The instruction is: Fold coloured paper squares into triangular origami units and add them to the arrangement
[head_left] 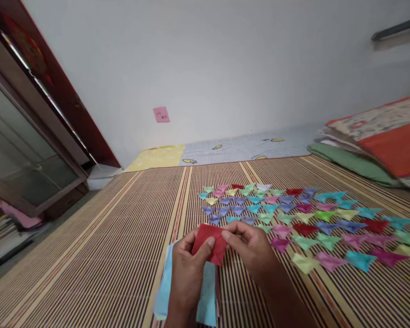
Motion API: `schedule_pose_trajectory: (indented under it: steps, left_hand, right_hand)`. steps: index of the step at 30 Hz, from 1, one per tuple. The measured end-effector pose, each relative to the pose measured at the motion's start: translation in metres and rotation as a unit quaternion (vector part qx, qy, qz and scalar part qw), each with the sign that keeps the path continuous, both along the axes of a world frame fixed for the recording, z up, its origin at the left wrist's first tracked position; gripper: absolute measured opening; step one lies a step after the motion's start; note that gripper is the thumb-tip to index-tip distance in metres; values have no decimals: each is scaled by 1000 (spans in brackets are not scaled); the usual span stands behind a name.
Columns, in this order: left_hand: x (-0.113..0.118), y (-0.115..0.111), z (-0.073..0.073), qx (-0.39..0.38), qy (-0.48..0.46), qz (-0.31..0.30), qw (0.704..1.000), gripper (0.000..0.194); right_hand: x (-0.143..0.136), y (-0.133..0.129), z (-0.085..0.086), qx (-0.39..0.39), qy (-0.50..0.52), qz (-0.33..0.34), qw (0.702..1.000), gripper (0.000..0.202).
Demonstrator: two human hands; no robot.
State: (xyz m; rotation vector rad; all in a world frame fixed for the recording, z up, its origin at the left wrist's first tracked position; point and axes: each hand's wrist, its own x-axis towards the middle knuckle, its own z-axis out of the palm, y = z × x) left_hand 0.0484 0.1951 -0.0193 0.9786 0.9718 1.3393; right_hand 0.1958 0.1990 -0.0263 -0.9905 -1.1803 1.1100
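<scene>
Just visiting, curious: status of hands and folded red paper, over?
Left hand and right hand on folded red paper. Paper stack, light blue on top, lies below. Left thumb partly covers red paper.

No wording can be read. Dark marks in two small clusters are borne by the pink note (161,115) fixed to the white wall (225,68), but they are too small and blurred to be made out. On the dark red door (70,101), a red and gold decoration (29,49) is shown too blurred for any characters to be told.
</scene>
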Motion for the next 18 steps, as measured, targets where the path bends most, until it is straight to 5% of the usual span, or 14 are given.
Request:
schedule_pose_trajectory:
  steps: [7,12,18]
  left_hand:
    - [0,1,-2,4,-16,-1,1000,22]
    - [1,0,-1,7,19,-27,999,23]
    - [-3,3,1,25,60,-76,995,21]
  right_hand:
    - [17,3,4,-3,-9,-49,999,29]
    - [5,2,1,-13,14,34,999,24]
    - [3,0,0,-7,-10,48,999,26]
